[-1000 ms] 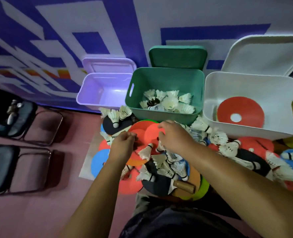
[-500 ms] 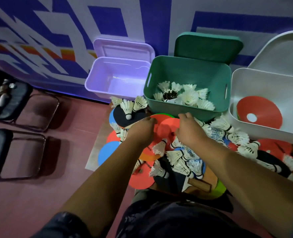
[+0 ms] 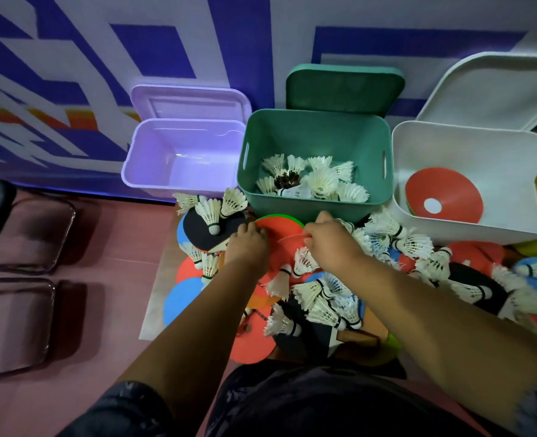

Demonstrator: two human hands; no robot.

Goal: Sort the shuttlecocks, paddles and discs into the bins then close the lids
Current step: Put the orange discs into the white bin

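Three open bins stand along the wall: a lilac bin (image 3: 141, 159) with nothing visible inside, a green bin (image 3: 311, 127) with several white shuttlecocks (image 3: 311, 181), and a white bin (image 3: 449, 228) holding a red disc (image 3: 443, 197). In front lies a pile of discs, black paddles (image 3: 210, 238) and loose shuttlecocks (image 3: 323, 298). My left hand (image 3: 248, 247) grips the left edge of a stack of red discs (image 3: 284, 230) just before the green bin. My right hand (image 3: 333, 244) pinches the rim of the top red disc at its right side.
Lids lean behind each bin: lilac lid (image 3: 188, 102), green lid (image 3: 346, 89), white lid (image 3: 494, 89). Two dark chairs (image 3: 18, 323) stand at the left on the reddish floor. More discs and shuttlecocks (image 3: 418, 247) spread to the right below the white bin.
Both hands moved slightly forward on the red discs, and my right hand now lifts the top disc's rim. The camera has tilted closer to the bins.
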